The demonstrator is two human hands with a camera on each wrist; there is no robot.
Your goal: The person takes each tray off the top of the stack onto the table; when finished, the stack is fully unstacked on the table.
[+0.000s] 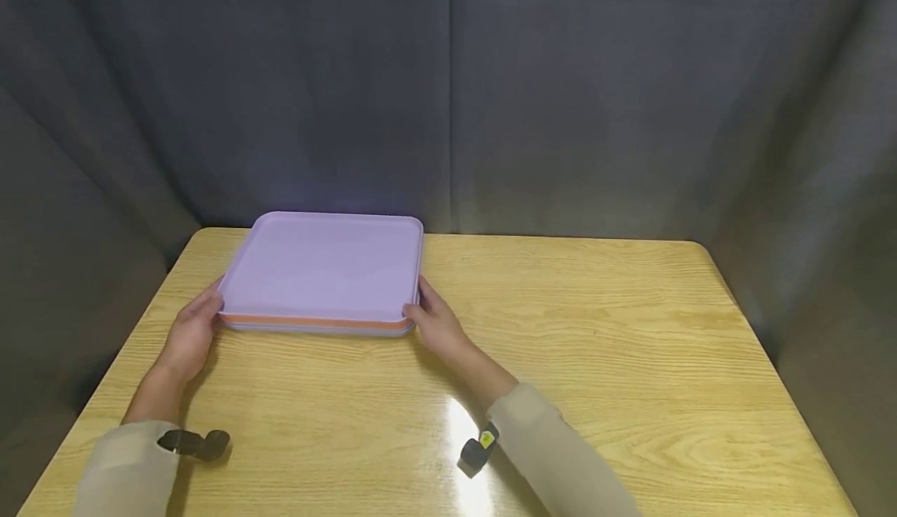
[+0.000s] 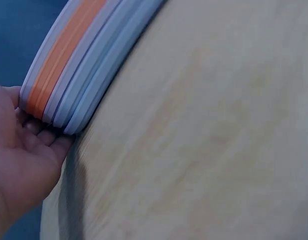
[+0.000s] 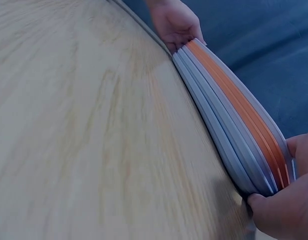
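A stack of several flat trays lies at the back left of the wooden table. The top tray is lavender, an orange one sits just below it, and more lavender ones lie underneath. My left hand grips the stack's near left corner, fingers curled under the edge. My right hand grips the near right corner, thumb above and fingers below. In the wrist views the layered tray edges rest on or just above the tabletop.
A dark grey curtain closes off the back and sides. Bare wood stretches to the right and front of the trays. Small black devices sit at both wrists.
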